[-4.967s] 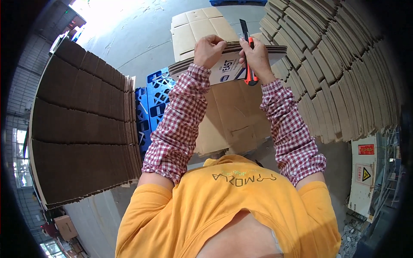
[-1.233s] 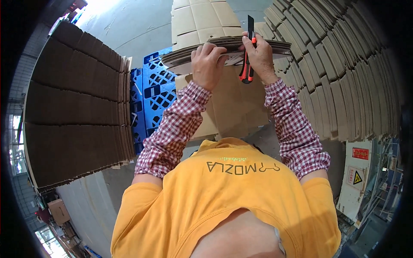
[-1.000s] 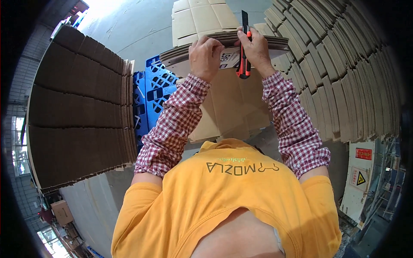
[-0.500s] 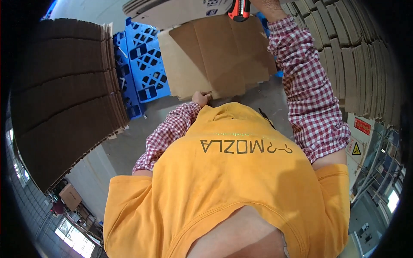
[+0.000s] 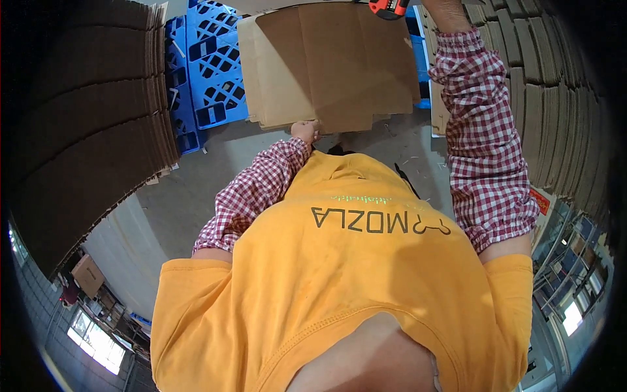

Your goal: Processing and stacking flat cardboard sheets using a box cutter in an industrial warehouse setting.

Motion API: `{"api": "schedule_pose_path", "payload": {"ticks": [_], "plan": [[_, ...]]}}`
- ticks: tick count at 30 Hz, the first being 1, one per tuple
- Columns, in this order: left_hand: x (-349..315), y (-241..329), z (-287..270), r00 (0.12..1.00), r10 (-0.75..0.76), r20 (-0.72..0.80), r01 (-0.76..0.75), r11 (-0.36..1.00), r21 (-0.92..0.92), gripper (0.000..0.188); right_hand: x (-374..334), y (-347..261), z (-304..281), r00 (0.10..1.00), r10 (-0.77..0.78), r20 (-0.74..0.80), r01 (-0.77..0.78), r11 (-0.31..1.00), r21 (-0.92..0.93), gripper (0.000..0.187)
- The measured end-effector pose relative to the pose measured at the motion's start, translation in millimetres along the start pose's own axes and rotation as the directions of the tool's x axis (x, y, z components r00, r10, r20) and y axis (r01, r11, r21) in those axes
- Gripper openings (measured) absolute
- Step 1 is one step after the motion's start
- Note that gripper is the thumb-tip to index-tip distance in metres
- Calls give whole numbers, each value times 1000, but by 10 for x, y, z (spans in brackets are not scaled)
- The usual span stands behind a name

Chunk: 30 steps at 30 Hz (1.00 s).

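The left hand [image 5: 305, 130] is low and close to the body, its fingers closed on the near edge of a stack of flattened cardboard sheets [image 5: 330, 65]. The stack lies flat in front of the person, partly over a blue plastic pallet [image 5: 212, 65] at far left. The right arm is raised, its checked sleeve [image 5: 483, 150] running up to the top rim. The right hand [image 5: 441, 6] is cut off there, so its grip cannot be told for certain. An orange and black utility knife [image 5: 388, 8] shows just beside it at the rim, and the hand probably holds it.

Progress, as a judgement: the work on the cardboard appears to be in mid course. The top sheet lies whole and flat, with no fresh cut or loose offcut visible on it. Small scraps lie on the concrete floor [image 5: 196, 176] near the stack. The knife is up and well apart from the near edge that the left hand holds, so no cut is under way at this instant.

Taller stacks of flattened cartons [image 5: 78, 130] stand to the left, and more [image 5: 562, 98] line the right side. None of these shows any sign of handling.
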<state>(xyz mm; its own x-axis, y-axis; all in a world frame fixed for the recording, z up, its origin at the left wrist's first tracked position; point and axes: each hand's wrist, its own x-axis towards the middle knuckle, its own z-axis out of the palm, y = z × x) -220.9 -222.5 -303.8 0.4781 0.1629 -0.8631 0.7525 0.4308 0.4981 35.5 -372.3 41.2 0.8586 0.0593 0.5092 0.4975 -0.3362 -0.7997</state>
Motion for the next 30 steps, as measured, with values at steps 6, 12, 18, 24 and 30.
{"api": "schedule_pose_path", "payload": {"ticks": [6,12,18,24,30], "plan": [[-1092,896,300,968,135,212,-76,961,-265,16,-16,67,-129,997,-3,78,3,1000,-2,23],[-1366,1948,524,840,369,398,-218,901,-375,13,-153,149,-231,949,128,287,-163,981,102,24],[-1312,2568,638,805,354,476,-233,927,-295,16,-260,144,-330,869,224,440,-297,949,104,31],[-1259,2869,683,789,301,536,-154,941,-302,17,-203,165,-299,889,240,390,-287,956,67,31],[-1205,3173,733,762,274,586,-121,950,-287,17,-246,49,-257,969,128,210,-97,984,-152,29]]}}
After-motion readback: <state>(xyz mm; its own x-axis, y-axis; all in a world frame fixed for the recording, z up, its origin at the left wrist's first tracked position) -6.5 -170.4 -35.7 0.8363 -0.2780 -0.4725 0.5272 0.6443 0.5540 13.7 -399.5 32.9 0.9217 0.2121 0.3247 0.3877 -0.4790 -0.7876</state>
